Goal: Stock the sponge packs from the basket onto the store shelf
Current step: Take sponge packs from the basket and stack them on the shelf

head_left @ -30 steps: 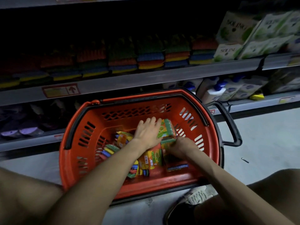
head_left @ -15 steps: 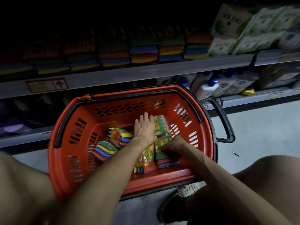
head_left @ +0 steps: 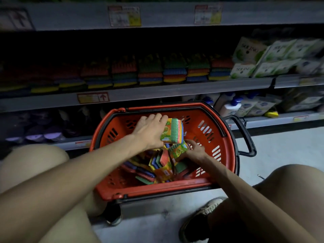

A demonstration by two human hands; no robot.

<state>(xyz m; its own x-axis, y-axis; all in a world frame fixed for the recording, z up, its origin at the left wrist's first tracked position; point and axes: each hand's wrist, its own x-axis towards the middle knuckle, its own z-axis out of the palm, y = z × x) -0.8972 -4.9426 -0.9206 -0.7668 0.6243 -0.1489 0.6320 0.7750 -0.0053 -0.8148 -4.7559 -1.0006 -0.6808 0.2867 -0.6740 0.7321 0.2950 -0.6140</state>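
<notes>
Your left hand (head_left: 150, 131) is closed round a sponge pack (head_left: 172, 130), fingers curled over its far side. It holds the pack raised above the heap, near the far edge of the red basket (head_left: 157, 189). Your right hand (head_left: 195, 152) sits lower, toward the basket's right wall, its fingers bent round a second pack (head_left: 178, 150) just below the first one. The remaining packs (head_left: 157, 166) lie jumbled and tilted on the basket's bottom, mostly in its middle and toward the near edge. The basket stands on the floor between your knees, its black handle (head_left: 245, 133) sticking out on the right. Straight behind it runs the store shelf (head_left: 157, 92), where rows of stacked sponges (head_left: 175, 72) fill the board from its left end to past the middle. White and green boxes (head_left: 250, 55) take the right end. On the lower shelf, just behind the basket's far right corner, stand bottles with blue caps (head_left: 229, 106).
</notes>
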